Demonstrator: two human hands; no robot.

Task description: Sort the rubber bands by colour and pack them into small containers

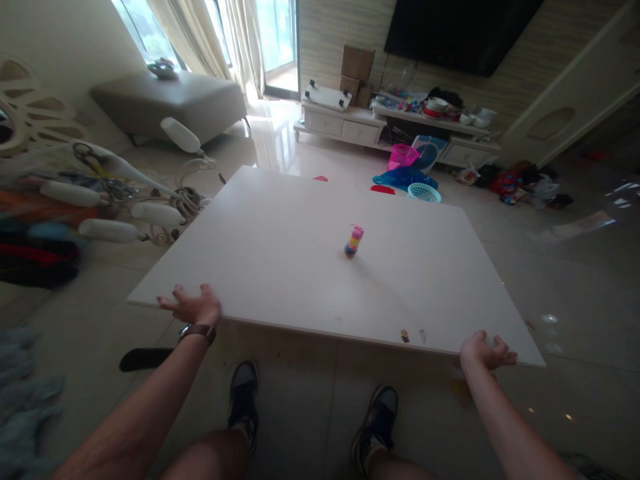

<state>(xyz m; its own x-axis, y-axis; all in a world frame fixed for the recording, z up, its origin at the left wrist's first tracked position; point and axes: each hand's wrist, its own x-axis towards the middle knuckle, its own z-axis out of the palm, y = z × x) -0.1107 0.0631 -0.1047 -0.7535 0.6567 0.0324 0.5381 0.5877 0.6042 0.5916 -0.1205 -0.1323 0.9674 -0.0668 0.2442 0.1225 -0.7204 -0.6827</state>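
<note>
A large white tabletop point(280, 247) spreads out in front of me. My left hand point(193, 308) rests at its near edge by the left corner, with fingers spread over the surface and a dark-strapped watch on the wrist. Close to the near right corner, my right hand point(485, 350) lies on the same edge, its fingers apart and slightly bent. Whether either thumb hooks under the edge is hidden. A small pink, yellow and blue bottle point(354, 241) stands near the middle of the top. Two small stickers, one of them yellow and dark point(405, 336), show along the near edge.
At the left stands a white lamp point(160, 215) with several elongated shades. A grey bench point(170, 97) is by the window. Along the far wall runs a white TV cabinet point(340, 125). Pink point(401, 157) and light-blue point(424, 193) baskets sit on the tiled floor beyond the table.
</note>
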